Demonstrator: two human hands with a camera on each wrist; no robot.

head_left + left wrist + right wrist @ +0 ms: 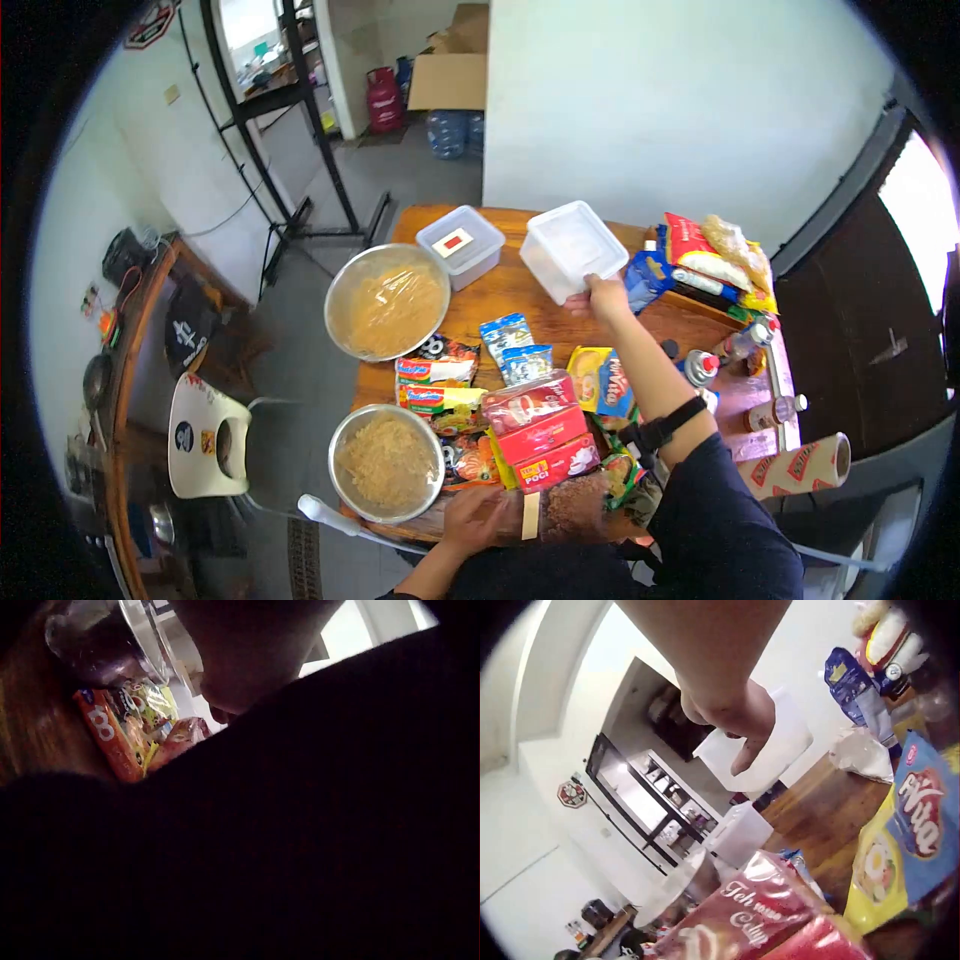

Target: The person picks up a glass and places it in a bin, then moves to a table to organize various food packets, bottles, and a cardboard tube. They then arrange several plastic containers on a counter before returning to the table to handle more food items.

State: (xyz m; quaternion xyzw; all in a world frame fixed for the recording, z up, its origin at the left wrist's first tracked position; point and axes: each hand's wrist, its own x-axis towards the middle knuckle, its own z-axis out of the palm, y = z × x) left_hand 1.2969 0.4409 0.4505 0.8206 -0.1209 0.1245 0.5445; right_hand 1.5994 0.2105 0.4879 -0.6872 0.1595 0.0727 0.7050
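Note:
My right hand (pixel 598 297) reaches across the wooden table and grips a clear plastic container (pixel 574 248) by its near corner. The right wrist view shows that hand (pixel 739 720) at the rim of the tilted container (pixel 769 750). To its left stands a lidded plastic container (pixel 461 245) with a small red-and-white label. Close to the near table edge, my left hand (pixel 475 518) rests with relaxed fingers, just below an orange noodle packet (pixel 470 460). Stacked red tea boxes (pixel 540 430) lie to the right of it. The left wrist view is mostly covered by dark cloth.
Two metal bowls stand on the left, one plastic-covered (pixel 340 325), the other with light brown contents (pixel 390 465). Blue sachets (pixel 515 348) and a yellow-and-blue pouch (pixel 602 380) lie mid-table. Bagged goods (pixel 705 255), bottles (pixel 745 340) and a patterned roll (pixel 795 467) line the right side.

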